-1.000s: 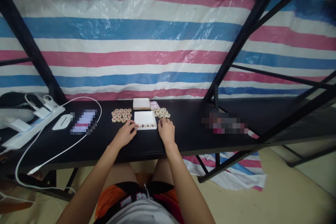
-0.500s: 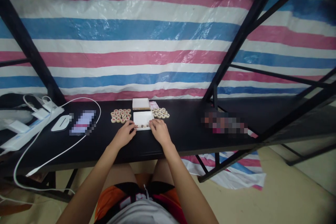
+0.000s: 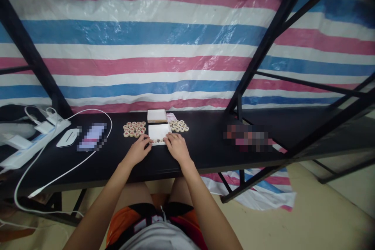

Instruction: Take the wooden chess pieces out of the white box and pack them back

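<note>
A white open box (image 3: 158,129) lies on the black table, with a row of small round pieces (image 3: 158,140) along its near side. My left hand (image 3: 138,150) rests at the box's left edge, fingers curved around that corner. Over the right near corner, my right hand (image 3: 177,147) has its fingertips on the box or the pieces; which one is too small to tell. Round pieces with red marks (image 3: 134,129) sit in rows to the left of the box. More round pieces with dark marks (image 3: 179,125) lie to its right.
Behind the open box stands a second white box part (image 3: 157,116), beside a pinkish paper (image 3: 171,117). At left are a power strip (image 3: 35,144), a white device (image 3: 68,137), a blurred phone (image 3: 92,136) and a white cable. Blurred items (image 3: 249,137) lie at right.
My right hand has shifted slightly left, further over the row of pieces in the box. My left hand looks nearly unchanged.
</note>
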